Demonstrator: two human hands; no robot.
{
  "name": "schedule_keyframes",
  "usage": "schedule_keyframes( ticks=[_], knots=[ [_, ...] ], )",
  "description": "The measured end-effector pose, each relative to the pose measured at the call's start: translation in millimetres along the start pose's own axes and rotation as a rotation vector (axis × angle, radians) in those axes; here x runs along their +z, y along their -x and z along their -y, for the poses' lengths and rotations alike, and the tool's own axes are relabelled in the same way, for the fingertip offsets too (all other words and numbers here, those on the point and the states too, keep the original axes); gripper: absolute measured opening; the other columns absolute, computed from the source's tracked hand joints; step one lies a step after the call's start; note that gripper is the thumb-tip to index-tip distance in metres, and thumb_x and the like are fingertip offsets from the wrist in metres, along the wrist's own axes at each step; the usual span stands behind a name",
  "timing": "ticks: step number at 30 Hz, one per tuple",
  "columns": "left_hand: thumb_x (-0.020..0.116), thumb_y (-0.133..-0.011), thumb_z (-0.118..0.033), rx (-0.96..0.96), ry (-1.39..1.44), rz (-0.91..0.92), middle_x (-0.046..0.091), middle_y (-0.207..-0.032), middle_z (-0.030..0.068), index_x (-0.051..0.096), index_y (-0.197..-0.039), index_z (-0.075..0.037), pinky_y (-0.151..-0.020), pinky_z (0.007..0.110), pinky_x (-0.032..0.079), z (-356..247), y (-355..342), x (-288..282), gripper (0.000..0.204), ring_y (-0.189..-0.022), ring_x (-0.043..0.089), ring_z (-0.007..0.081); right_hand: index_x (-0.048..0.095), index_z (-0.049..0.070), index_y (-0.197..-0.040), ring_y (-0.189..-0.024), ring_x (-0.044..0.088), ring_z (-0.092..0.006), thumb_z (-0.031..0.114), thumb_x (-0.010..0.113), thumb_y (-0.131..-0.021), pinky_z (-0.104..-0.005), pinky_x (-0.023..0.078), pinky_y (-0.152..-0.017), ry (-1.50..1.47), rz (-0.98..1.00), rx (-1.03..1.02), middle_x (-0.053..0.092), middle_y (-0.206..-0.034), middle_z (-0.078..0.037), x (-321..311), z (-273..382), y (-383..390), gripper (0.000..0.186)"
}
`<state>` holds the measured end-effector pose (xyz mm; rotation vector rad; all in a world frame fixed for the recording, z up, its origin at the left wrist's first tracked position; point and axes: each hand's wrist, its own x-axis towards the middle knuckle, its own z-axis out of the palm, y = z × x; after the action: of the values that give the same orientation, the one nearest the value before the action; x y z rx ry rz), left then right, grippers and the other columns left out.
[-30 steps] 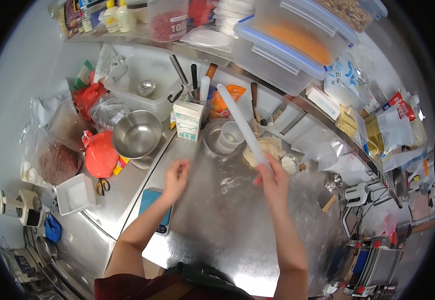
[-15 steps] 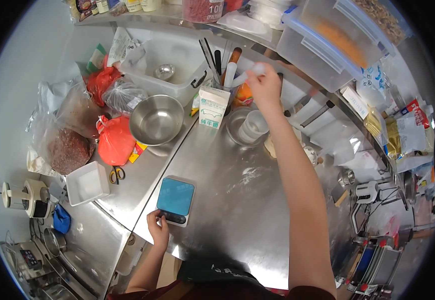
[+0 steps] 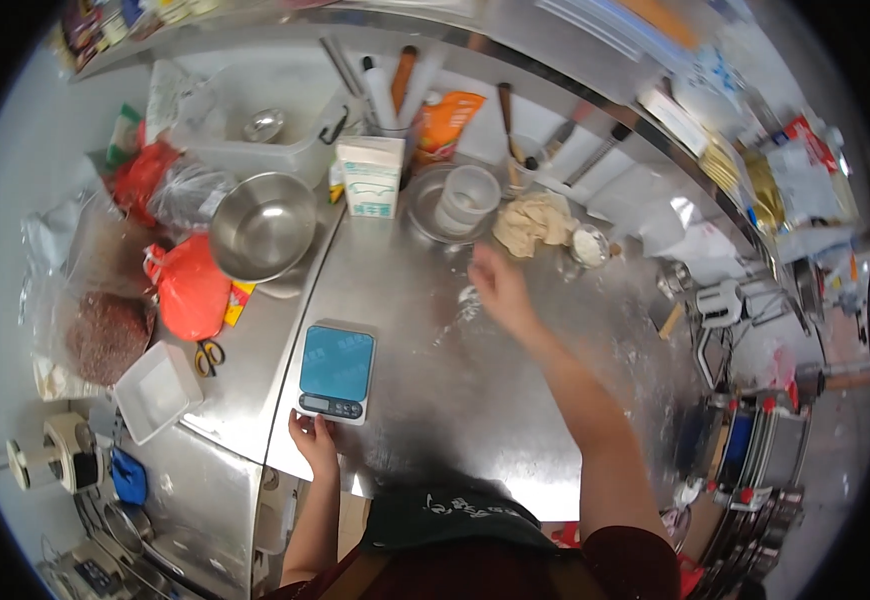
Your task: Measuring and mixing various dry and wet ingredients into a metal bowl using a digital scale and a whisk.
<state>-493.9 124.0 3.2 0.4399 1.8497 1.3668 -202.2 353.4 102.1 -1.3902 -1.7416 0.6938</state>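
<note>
My left hand (image 3: 313,445) is at the front edge of a kitchen scale (image 3: 336,365) with a blue top, fingertips touching it, fingers apart. My right hand (image 3: 497,287) hovers over the middle of the steel worktop (image 3: 425,380), fingers bent and blurred, with no tool visible in it. Just beyond it are a steel bowl holding a plastic cup (image 3: 470,188), a crumpled beige mound (image 3: 532,225) and a small tub of white powder (image 3: 591,248). A white carton (image 3: 369,177) stands behind the scale, in front of utensils (image 3: 407,75), white rods among them, in a holder.
At left are a steel bowl (image 3: 262,228), red bags (image 3: 192,290), a white tray (image 3: 158,392) and scissors (image 3: 209,357). A plastic bin (image 3: 255,150) stands behind. A crowded shelf (image 3: 615,100) runs along the back. A mixer (image 3: 720,305) and racked trays (image 3: 745,450) are at right.
The long white rod has left my right hand near the utensils, and that hand has come down toward me. My left hand moved down to the scale's front edge.
</note>
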Motion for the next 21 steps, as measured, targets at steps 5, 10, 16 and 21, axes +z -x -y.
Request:
schedule_keyframes(
  ticks=[5,10,16,21],
  knots=[
    [0.049,-0.081,-0.001,-0.110,0.116,0.052,0.037,-0.103,0.0121,0.020,-0.125,-0.001,-0.067,0.028,0.049,-15.8,-24.4,44.3,0.052,-0.081,0.052,0.0190,0.053,0.001,-0.099,-0.075,0.059,-0.0247,0.010,0.058,-0.076,-0.0313,0.048,-0.065,0.236,-0.044,0.376,0.059,-0.088,-0.014,-65.6,-54.3,239.7,0.026],
    [0.050,-0.080,-0.001,0.025,0.271,0.197,0.034,-0.119,0.0168,0.015,-0.129,0.000,-0.077,0.028,0.047,-31.2,-69.4,100.6,0.060,-0.092,0.050,0.0219,0.051,-0.007,-0.097,-0.064,0.060,-0.0192,0.008,0.055,-0.077,-0.0268,0.049,-0.056,0.115,-0.447,0.967,0.058,-0.081,-0.016,-96.9,-51.5,438.5,0.025],
    [0.052,-0.079,-0.003,0.219,-0.073,0.272,0.035,-0.120,0.0154,0.025,-0.125,0.001,-0.073,0.028,0.045,-59.5,-51.9,173.6,0.053,-0.089,0.050,0.0199,0.051,-0.005,-0.099,-0.060,0.060,-0.0184,0.010,0.055,-0.077,-0.0264,0.048,-0.051,0.256,-0.620,1.283,0.058,-0.076,-0.014,-83.4,-41.0,578.3,0.027],
    [0.055,-0.077,-0.005,0.381,-0.232,0.522,0.042,-0.111,0.0150,0.037,-0.116,0.004,-0.065,0.027,0.044,-41.1,-15.4,266.1,0.044,-0.080,0.050,0.0179,0.052,-0.003,-0.100,-0.058,0.059,-0.0173,0.011,0.055,-0.075,-0.0271,0.047,-0.049,0.114,-0.606,1.550,0.058,-0.072,-0.011,-63.1,-15.7,641.1,0.029]
  ],
)
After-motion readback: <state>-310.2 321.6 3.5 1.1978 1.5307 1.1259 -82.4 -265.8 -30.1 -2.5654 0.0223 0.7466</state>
